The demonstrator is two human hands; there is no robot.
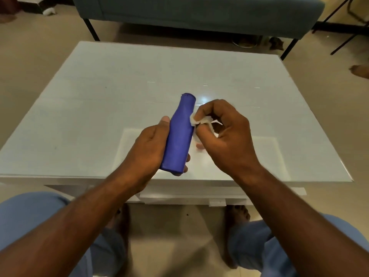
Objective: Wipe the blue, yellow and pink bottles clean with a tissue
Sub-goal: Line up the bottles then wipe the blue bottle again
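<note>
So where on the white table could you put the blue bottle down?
Nearly anywhere. The white table is bare to the left of the left hand, bare to the right of the right hand, and bare beyond the blue bottle toward the sofa. Only the near middle is crowded, where both hands and the tissue meet.

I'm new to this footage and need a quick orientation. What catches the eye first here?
The blue bottle, held in the left hand above the white table. Beside it, the right hand presses a crumpled tissue against the bottle's neck.
</note>
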